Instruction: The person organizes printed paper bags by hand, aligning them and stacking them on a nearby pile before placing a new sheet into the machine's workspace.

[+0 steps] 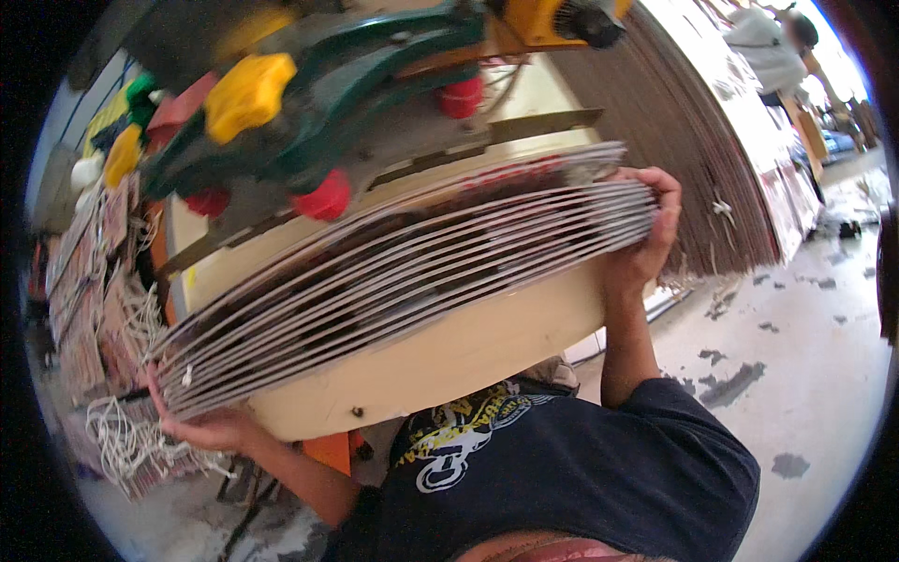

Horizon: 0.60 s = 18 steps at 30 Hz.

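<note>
A stack of thin flat cardboard sheets (421, 272), its pale edges spread apart and bowed in the middle, spans the space between my hands. At its left end my left hand (211, 428) is closed around the corner, palm beneath and thumb up along the edge. My right hand (651, 234) grips the opposite end, fingers curled over the edges. Beneath the sheets lies a cream tabletop (487, 351), its near edge close to my body. Dark and reddish printing shows between some sheets, too blurred to make out.
Just beyond the sheets stands a dark green machine (375, 112) with a yellow knob (248, 98) and red round parts (323, 195). A tall brown cardboard stack (674, 140) rises on the right. White strings (140, 450) and bundles lie left. Another person (768, 47) is far right.
</note>
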{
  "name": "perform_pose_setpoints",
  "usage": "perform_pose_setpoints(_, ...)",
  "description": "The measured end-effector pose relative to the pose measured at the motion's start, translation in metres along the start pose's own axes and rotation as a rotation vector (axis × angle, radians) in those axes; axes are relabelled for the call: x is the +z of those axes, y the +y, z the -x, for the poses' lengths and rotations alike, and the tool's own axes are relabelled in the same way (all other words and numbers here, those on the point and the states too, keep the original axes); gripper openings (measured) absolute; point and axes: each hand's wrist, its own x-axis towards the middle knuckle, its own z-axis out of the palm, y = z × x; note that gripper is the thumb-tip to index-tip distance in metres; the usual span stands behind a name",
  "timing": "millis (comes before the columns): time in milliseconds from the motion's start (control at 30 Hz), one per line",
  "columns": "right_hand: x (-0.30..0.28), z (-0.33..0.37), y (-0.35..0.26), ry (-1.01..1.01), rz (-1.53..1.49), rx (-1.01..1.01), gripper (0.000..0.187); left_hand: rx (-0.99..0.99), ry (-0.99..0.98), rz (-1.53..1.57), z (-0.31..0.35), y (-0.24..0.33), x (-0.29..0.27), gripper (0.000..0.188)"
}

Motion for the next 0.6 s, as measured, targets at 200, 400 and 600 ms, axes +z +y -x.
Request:
perform_pose_setpoints(200, -0.003, 0.0, 0.002, 0.013, 0.168, 0.042, 0.068, -0.021, 0.104, 0.084, -0.004, -0.005, -0.012, 0.066)
perform_pose_setpoints(400, -0.016, -0.004, 0.005, -0.131, -0.202, 0.167, 0.067, 0.124, -0.013, -0.022, -0.008, -0.013, -0.021, 0.068)
perform_pose_setpoints(600, -0.013, -0.004, 0.004, -0.159, -0.195, 0.205, 0.063, 0.156, -0.102, 0.007, -0.009, -0.019, -0.033, 0.071)
